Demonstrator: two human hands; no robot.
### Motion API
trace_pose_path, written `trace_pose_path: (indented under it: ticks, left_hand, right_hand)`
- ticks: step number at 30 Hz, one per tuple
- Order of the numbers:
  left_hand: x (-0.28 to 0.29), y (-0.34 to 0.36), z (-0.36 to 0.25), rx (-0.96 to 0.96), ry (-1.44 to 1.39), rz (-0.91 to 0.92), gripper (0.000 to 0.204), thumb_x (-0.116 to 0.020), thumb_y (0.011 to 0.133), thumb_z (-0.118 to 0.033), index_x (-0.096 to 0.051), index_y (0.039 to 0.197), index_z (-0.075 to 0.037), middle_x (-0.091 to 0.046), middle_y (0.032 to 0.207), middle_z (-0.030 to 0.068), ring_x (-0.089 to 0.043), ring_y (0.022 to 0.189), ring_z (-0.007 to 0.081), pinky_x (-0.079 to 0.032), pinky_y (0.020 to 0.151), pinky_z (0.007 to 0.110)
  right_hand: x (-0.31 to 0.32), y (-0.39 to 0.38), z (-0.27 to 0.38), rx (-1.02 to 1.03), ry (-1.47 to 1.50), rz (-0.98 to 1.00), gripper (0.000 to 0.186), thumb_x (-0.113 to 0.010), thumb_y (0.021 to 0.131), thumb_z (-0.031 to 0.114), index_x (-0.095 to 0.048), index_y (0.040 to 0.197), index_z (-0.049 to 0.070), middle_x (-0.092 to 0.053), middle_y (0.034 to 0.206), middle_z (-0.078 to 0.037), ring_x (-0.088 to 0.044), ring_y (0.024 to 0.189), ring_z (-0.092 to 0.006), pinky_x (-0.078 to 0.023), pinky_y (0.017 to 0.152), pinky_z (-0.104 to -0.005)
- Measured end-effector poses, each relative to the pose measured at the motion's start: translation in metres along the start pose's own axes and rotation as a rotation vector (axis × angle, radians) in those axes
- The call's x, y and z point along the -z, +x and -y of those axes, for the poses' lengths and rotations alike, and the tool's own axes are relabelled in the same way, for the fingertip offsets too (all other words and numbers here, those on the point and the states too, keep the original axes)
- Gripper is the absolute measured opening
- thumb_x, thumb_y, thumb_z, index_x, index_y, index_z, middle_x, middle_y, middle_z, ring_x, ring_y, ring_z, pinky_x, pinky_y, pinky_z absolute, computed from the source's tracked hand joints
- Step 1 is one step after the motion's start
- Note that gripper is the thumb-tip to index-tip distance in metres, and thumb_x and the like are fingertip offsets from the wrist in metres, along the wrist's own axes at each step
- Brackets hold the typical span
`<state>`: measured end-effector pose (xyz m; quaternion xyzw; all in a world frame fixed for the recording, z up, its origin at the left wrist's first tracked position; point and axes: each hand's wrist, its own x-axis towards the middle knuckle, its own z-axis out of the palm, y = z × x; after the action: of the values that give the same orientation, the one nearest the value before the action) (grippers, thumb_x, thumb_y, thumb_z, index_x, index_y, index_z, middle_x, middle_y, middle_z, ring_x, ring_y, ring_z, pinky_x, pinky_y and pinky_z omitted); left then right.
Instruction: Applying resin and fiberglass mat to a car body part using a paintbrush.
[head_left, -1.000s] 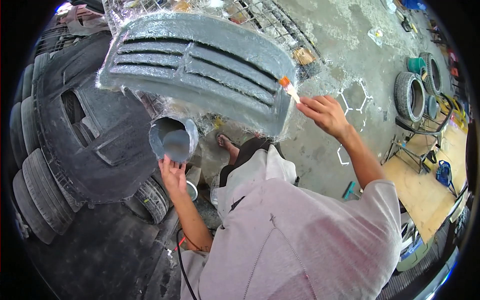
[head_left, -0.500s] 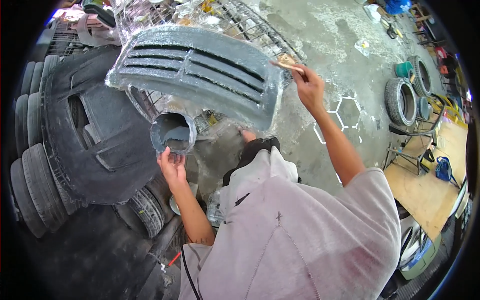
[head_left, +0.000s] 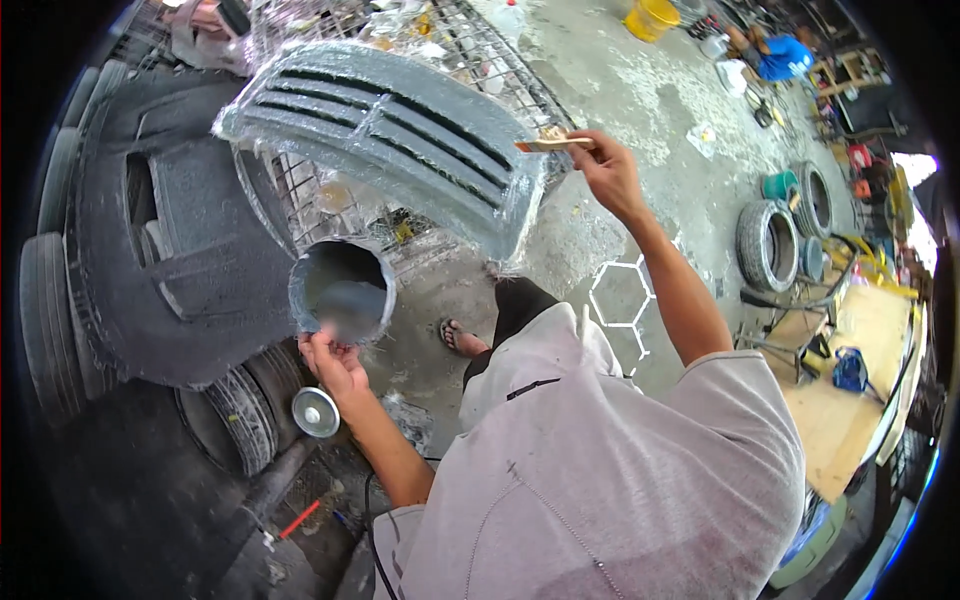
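My right hand (head_left: 607,172) grips a small paintbrush (head_left: 548,143) by its wooden handle, bristles touching the right end of a grey slotted bumper panel (head_left: 390,130). The panel is coated wet and fringed with glassy fibre, and lies on a wire rack (head_left: 330,205). My left hand (head_left: 335,365) holds a round grey-smeared container (head_left: 342,290) by its lower rim, just below and left of the panel.
A large black moulded body part (head_left: 170,250) rests on stacked tyres (head_left: 55,300) at the left. A small metal lid (head_left: 315,411) lies on the floor. More tyres (head_left: 775,240) and a wooden board (head_left: 850,390) are at the right. My sandalled foot (head_left: 460,338) stands on concrete.
My right hand has lifted the brush from the panel's right side face up to its top right edge. The view has shifted, and the container has stayed in my left hand.
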<state>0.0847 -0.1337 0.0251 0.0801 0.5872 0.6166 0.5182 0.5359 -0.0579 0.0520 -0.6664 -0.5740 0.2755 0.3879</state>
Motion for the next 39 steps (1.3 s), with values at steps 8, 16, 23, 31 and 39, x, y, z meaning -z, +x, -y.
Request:
trace_pose_path:
  ticks: [8,16,23,31,39]
  left_hand:
    - [-0.115,-0.086,0.029,-0.095,0.067,0.136,0.058,-0.069,0.075,-0.013,-0.046,0.127,-0.004,-0.058,0.109,0.0085,-0.058,0.095,0.0180,-0.048,0.086,0.031]
    - [-0.240,-0.138,0.108,-0.055,0.000,-0.210,0.062,-0.073,0.075,-0.003,-0.044,0.129,-0.006,-0.060,0.106,0.0087,-0.058,0.092,0.0162,-0.049,0.082,0.032]
    - [-0.287,-0.177,0.166,-0.017,-0.152,-0.466,0.068,-0.075,0.076,-0.012,-0.039,0.134,-0.010,-0.056,0.113,0.0075,-0.054,0.100,0.0192,-0.045,0.083,0.035]
    - [-0.322,-0.261,0.250,-0.179,-0.365,-0.896,0.068,-0.076,0.075,-0.016,-0.043,0.135,-0.015,-0.054,0.122,0.0064,-0.051,0.110,0.0241,-0.040,0.092,0.044]
    - [-0.427,-0.336,0.373,-0.412,-0.721,-1.361,0.070,-0.081,0.071,-0.020,-0.044,0.129,-0.013,-0.052,0.124,0.0099,-0.051,0.111,0.0285,-0.043,0.091,0.045]
  right_hand:
    - [-0.007,0.059,0.092,0.812,0.215,0.603,0.028,-0.065,0.083,0.004,-0.064,0.111,0.004,-0.068,0.088,-0.010,-0.067,0.080,-0.0216,-0.050,0.068,-0.0343]
    - [0.013,0.141,0.020,0.268,0.258,0.975,0.017,-0.063,0.086,0.010,-0.064,0.102,0.004,-0.066,0.079,-0.009,-0.062,0.065,-0.0183,-0.049,0.060,-0.0317]
    - [-0.004,0.263,-0.054,-0.101,0.643,0.938,0.013,-0.059,0.093,0.009,-0.064,0.103,0.003,-0.064,0.084,-0.004,-0.055,0.066,-0.0083,-0.046,0.062,-0.0226]
    - [-0.093,0.324,-0.052,0.873,0.276,0.462,0.020,-0.064,0.087,0.008,-0.069,0.106,0.007,-0.069,0.090,-0.011,-0.066,0.069,-0.0243,-0.052,0.066,-0.0315]
    - [-0.040,0.236,-0.136,1.714,0.208,0.952,0.026,-0.063,0.082,0.012,-0.065,0.108,0.009,-0.065,0.087,-0.010,-0.063,0.076,-0.0273,-0.052,0.065,-0.0406]
